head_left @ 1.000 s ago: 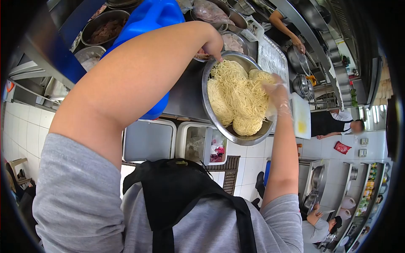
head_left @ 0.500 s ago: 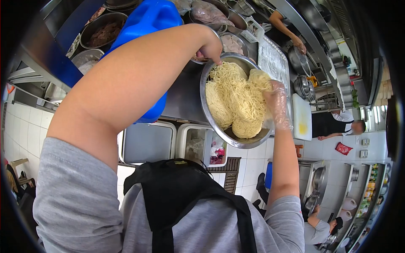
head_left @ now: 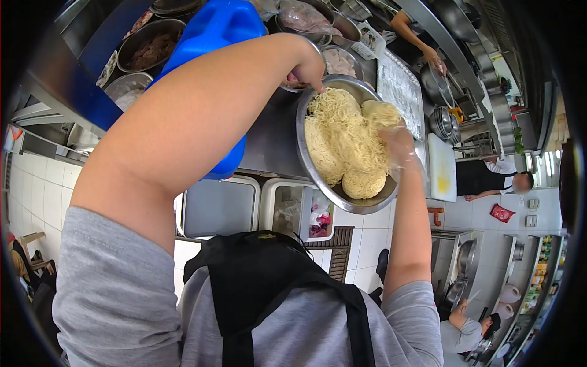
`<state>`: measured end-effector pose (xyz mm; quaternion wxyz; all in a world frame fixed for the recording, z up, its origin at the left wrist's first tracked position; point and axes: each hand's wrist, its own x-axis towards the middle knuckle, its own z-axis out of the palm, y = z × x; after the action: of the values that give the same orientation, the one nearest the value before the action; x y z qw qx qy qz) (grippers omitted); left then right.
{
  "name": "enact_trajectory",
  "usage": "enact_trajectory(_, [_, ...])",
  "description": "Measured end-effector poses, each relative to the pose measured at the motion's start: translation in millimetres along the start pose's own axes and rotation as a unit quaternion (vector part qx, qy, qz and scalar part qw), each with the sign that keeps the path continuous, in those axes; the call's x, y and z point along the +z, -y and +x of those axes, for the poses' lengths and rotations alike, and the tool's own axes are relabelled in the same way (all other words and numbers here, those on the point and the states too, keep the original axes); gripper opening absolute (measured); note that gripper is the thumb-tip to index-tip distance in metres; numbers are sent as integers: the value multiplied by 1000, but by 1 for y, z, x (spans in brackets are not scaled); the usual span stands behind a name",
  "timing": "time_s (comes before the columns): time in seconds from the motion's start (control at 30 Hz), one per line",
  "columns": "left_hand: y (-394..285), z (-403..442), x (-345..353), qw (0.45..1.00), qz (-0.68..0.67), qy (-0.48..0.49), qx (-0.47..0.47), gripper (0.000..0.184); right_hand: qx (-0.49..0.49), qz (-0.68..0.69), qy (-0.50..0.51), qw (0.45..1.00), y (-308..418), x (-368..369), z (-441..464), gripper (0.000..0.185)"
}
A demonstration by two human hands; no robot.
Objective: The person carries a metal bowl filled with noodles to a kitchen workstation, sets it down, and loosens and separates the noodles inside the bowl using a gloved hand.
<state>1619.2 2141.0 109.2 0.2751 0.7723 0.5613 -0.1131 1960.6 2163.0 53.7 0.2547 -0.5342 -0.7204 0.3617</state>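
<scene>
A steel mixing bowl (head_left: 302,144) tilts toward me over the counter, filled with pale yellow noodles (head_left: 345,137) in thick clumps. My left hand (head_left: 310,66) is closed on the bowl's far left rim, the thumb inside near the noodles and the other fingers mostly hidden. In a clear plastic glove, my right hand (head_left: 400,145) curls into the noodles at the bowl's right side; it is slightly blurred and its fingertips are buried.
A large blue jug (head_left: 223,27) stands left of the bowl, beneath my left forearm. Bowls of raw meat (head_left: 150,46) line the back. To the right are a metal tray (head_left: 400,92) and a white cutting board (head_left: 441,165). Bins (head_left: 220,208) sit below; co-workers are at right.
My right hand has moved slightly down and inward over the noodles, shifting the loose strands at the right. The bowl and my left hand sit a little farther right in view.
</scene>
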Motion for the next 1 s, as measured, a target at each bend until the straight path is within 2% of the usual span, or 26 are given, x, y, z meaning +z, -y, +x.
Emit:
enact_trajectory(0.03, [0, -1, 2, 1000, -2, 2, -1, 67, 2, 0, 2, 1000, -9, 5, 2, 60])
enact_trajectory(0.07, [0, 1, 3, 1000, 6, -6, 6, 67, -39, -146, -23, 988, -3, 15, 0, 58])
enact_trajectory(0.1, [-2, 2, 2, 1000, 14, -14, 13, 67, -79, -288, -48, 953, 1, 20, -1, 56])
enact_trajectory(0.13, [-2, 3, 1, 1000, 14, -12, 12, 67, -32, -151, 9, 988, -10, 17, 5, 55])
enact_trajectory(0.17, [-2, 4, 1, 1000, 10, -7, 11, 67, -30, -150, 9, 988, -8, 16, 6, 55])
enact_trajectory(0.23, [-1, 3, 1, 1000, 8, -4, 10, 68, 45, -3, -23, 999, -1, 13, 13, 57])
enact_trajectory(0.27, [0, 6, 2, 1000, 10, 5, 15, 68, -4, -285, 6, 958, -6, 18, 21, 57])
enact_trajectory(0.3, [0, 7, 0, 1000, 13, 11, 19, 69, -62, -543, 3, 837, 11, 28, 21, 57])
enact_trajectory(0.37, [-1, 8, -2, 1000, 11, 7, 19, 69, -104, -304, -42, 946, 43, 48, -6, 53])
enact_trajectory(0.4, [-1, 8, 0, 1000, 8, 5, 20, 69, -41, -250, -28, 967, 39, 45, 0, 54])
enact_trajectory(0.53, [4, 13, 3, 1000, 2, 9, 15, 69, -50, -320, -80, 943, 8, 52, 21, 53])
enact_trajectory(0.6, [4, 11, 2, 1000, -1, -8, 24, 68, -179, -261, -181, 931, 2, 65, 22, 40])
enact_trajectory(0.63, [4, 9, 1, 1000, -1, -9, 22, 68, -181, -260, -180, 931, 0, 60, 21, 40])
enact_trajectory(0.7, [4, 4, 0, 1000, 3, -3, 17, 68, -99, -126, -101, 982, 26, 41, 0, 28])
enact_trajectory(0.77, [4, 8, 2, 1000, 3, -7, 13, 68, -124, -79, -105, 983, 40, 21, -19, 27])
enact_trajectory(0.83, [4, 10, 2, 1000, 6, -10, 12, 67, -100, 46, -124, 986, 65, 11, -46, 31])
enact_trajectory(0.87, [3, 10, 2, 1000, 8, -9, 14, 67, -99, 47, -123, 986, 67, 8, -53, 31])
enact_trajectory(0.93, [3, 8, 1, 1000, 12, -6, 14, 68, -186, 121, -131, 966, 70, 2, -63, 37])
enact_trajectory(0.97, [1, 5, 1, 1000, 6, -7, 14, 68, -185, 122, -132, 966, 75, -2, -69, 37])
enact_trajectory(1.0, [1, 5, 1, 1000, 2, -8, 15, 68, -132, 119, -70, 982, 80, -8, -75, 43])
